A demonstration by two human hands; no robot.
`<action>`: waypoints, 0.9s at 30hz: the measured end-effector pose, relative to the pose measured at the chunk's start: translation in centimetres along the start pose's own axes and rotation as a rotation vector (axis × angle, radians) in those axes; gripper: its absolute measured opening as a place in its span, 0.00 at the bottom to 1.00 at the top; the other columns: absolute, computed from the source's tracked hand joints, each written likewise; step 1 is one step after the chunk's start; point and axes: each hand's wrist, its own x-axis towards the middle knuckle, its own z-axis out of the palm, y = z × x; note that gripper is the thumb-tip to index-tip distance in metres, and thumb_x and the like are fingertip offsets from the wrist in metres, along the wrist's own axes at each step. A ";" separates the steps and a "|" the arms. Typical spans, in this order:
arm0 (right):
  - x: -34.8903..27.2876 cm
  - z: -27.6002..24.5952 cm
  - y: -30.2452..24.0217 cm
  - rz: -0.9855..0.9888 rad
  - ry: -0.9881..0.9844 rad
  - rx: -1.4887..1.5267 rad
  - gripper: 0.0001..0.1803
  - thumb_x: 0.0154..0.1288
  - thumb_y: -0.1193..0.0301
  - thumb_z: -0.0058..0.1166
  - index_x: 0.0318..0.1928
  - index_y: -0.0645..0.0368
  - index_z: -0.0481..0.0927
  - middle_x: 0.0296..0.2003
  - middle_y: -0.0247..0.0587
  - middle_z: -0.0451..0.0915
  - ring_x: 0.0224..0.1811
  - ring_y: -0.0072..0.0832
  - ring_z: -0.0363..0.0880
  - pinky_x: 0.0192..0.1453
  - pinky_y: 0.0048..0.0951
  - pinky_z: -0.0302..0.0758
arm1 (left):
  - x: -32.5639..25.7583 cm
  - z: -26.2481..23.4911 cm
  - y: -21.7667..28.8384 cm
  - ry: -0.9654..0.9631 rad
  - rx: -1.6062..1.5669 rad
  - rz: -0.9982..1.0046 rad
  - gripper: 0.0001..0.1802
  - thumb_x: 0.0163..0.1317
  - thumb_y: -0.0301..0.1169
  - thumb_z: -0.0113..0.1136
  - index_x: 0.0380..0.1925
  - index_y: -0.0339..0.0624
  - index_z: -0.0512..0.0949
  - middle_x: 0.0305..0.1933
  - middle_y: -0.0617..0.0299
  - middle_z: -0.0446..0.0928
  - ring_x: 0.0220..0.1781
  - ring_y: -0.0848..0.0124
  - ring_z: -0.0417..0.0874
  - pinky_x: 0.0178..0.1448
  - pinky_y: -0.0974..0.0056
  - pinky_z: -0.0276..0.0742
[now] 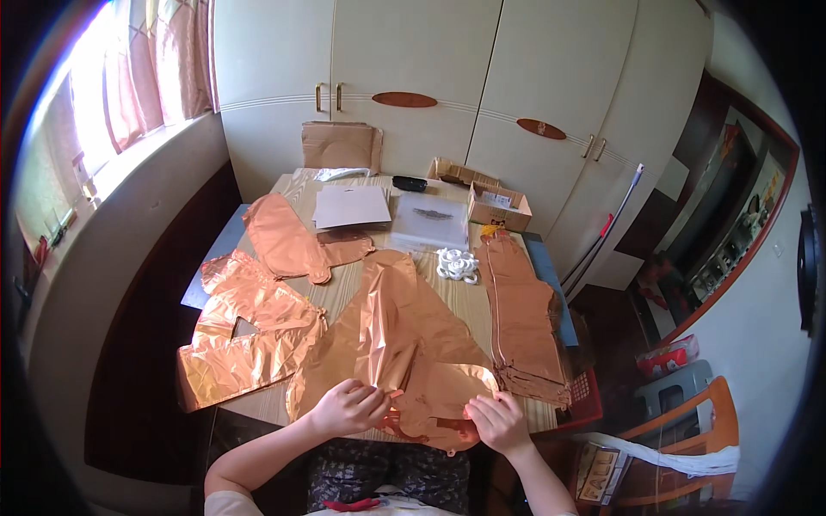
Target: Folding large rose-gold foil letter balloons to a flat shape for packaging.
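A large copper-coloured foil balloon [434, 331], flat and creased, lies across the front middle of the table. My left hand [354, 407] is closed with its fingertips on the foil at the near edge. My right hand [499, 421] pinches the balloon's edge farther right, so the near part is slightly lifted between the two hands. Crumpled at the left lies another copper foil balloon [249, 344], with a smoother foil piece [280, 236] behind it. On the right rests a neat stack of flat copper foil balloons [520, 314].
Behind the balloons are grey-white sheets [353, 206], a clear plastic bag [430, 222], coiled white ribbon [458, 265] and a small open box [499, 206]. Folded cardboard [342, 148] leans at the back. A wooden chair [688, 439] stands at the right, near a red basket [585, 400].
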 end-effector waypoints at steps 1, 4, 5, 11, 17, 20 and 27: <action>-0.1 -0.1 -0.2 0.006 0.002 0.006 0.06 0.63 0.68 0.58 0.39 0.54 0.83 0.39 0.33 0.84 0.45 0.25 0.83 0.54 0.36 0.74 | -0.1 -0.1 0.1 0.002 -0.018 -0.011 0.12 0.52 0.31 0.63 0.37 0.40 0.79 0.36 0.66 0.81 0.38 0.74 0.84 0.40 0.68 0.78; -0.4 -1.3 -0.8 0.025 0.017 0.015 0.05 0.62 0.68 0.59 0.38 0.53 0.83 0.39 0.31 0.84 0.45 0.24 0.82 0.56 0.36 0.75 | 0.1 -0.6 0.7 0.016 -0.045 -0.015 0.12 0.53 0.31 0.63 0.37 0.41 0.79 0.36 0.66 0.81 0.38 0.74 0.84 0.40 0.69 0.78; -0.6 -1.4 -0.9 0.035 0.016 0.025 0.05 0.62 0.68 0.59 0.38 0.53 0.83 0.39 0.31 0.84 0.45 0.23 0.82 0.56 0.36 0.75 | 0.1 -0.7 0.9 0.017 -0.052 -0.015 0.12 0.53 0.31 0.63 0.38 0.41 0.79 0.36 0.66 0.81 0.38 0.74 0.84 0.40 0.69 0.78; -1.7 -2.1 -0.3 0.045 -0.159 0.228 0.11 0.57 0.64 0.62 0.39 0.52 0.83 0.43 0.31 0.84 0.48 0.27 0.82 0.57 0.37 0.74 | -0.8 -0.1 1.4 -0.065 -0.225 -0.051 0.14 0.56 0.35 0.64 0.41 0.43 0.80 0.41 0.66 0.82 0.43 0.73 0.84 0.43 0.67 0.78; 1.1 -0.3 2.4 0.263 -0.154 0.499 0.14 0.57 0.65 0.63 0.42 0.56 0.83 0.43 0.40 0.84 0.48 0.37 0.81 0.53 0.38 0.76 | -1.5 0.1 -0.3 -0.162 -0.408 -0.292 0.19 0.56 0.43 0.66 0.43 0.44 0.79 0.49 0.61 0.81 0.52 0.64 0.81 0.53 0.59 0.75; 4.0 4.2 3.7 0.346 -0.163 0.590 0.11 0.61 0.67 0.60 0.41 0.59 0.82 0.41 0.44 0.83 0.45 0.41 0.80 0.51 0.38 0.77 | -1.9 1.0 -1.3 -0.199 -0.355 -0.459 0.19 0.59 0.40 0.64 0.47 0.44 0.79 0.56 0.55 0.78 0.60 0.56 0.76 0.60 0.54 0.72; 7.8 9.4 4.9 0.514 -0.315 0.560 0.15 0.59 0.69 0.61 0.45 0.61 0.78 0.38 0.45 0.79 0.40 0.38 0.81 0.45 0.36 0.79 | -4.0 0.7 -0.8 -0.249 -0.355 -0.715 0.16 0.58 0.37 0.64 0.45 0.44 0.81 0.50 0.59 0.79 0.56 0.59 0.77 0.64 0.54 0.68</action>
